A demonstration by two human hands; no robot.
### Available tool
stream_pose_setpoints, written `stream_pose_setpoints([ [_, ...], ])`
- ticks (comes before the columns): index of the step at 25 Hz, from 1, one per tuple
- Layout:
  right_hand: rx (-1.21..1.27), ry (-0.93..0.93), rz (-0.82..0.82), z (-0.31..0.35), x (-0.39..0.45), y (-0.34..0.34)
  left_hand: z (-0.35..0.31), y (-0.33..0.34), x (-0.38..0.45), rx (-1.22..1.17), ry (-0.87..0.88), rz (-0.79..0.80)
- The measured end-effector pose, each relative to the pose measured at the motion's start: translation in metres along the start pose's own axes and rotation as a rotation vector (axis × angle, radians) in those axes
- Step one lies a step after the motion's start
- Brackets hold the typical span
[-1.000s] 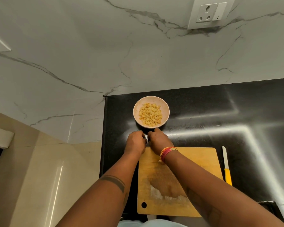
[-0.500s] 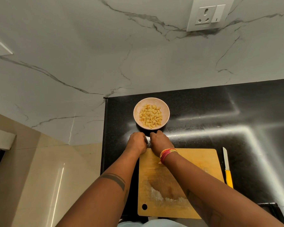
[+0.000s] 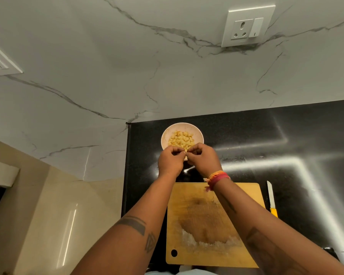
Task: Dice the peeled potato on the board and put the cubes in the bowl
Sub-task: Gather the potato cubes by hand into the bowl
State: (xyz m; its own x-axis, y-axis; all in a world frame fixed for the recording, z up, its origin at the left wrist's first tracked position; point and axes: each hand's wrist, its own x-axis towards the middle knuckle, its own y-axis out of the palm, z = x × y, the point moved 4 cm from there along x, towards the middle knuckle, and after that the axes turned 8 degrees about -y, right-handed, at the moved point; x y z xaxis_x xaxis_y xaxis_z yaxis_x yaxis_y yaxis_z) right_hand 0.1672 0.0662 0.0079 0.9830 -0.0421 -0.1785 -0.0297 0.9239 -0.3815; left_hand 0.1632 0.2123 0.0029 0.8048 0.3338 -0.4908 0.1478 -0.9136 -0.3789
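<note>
Since half a second ago both hands have lifted off the counter's surface at the far edge of the board and now hang together over the near rim of the bowl. Nearest the camera, the two forearms reach forward across the wooden cutting board [image 3: 213, 225], which lies on the black counter [image 3: 286, 155] with a damp, starchy patch across its middle and a hanging hole at its near left corner; no whole potato is on it. Just right of the board, apart from it, a knife [image 3: 271, 198] with a yellow handle and pale blade lies on the counter, blade pointing away. Farther on, the left hand [image 3: 170, 160] and right hand [image 3: 204, 158] meet fingertip to fingertip, fingers curled inward and bunched; whether they pinch any potato pieces cannot be told. A band of orange and pink threads [image 3: 216, 178] circles the right wrist. Just beyond and partly under the hands, the pale bowl [image 3: 165, 137] stands on the counter near its back left corner, holding the yellow potato cubes [image 3: 181, 140]. Behind rises a white marbled wall with a socket plate [image 3: 247, 26].
</note>
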Motion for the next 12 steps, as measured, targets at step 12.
stream_pose_setpoints([
  [12,0.047,0.033,-0.111,0.0,0.025,0.007,-0.012,-0.023,0.008,-0.071,-0.007,-0.137],
])
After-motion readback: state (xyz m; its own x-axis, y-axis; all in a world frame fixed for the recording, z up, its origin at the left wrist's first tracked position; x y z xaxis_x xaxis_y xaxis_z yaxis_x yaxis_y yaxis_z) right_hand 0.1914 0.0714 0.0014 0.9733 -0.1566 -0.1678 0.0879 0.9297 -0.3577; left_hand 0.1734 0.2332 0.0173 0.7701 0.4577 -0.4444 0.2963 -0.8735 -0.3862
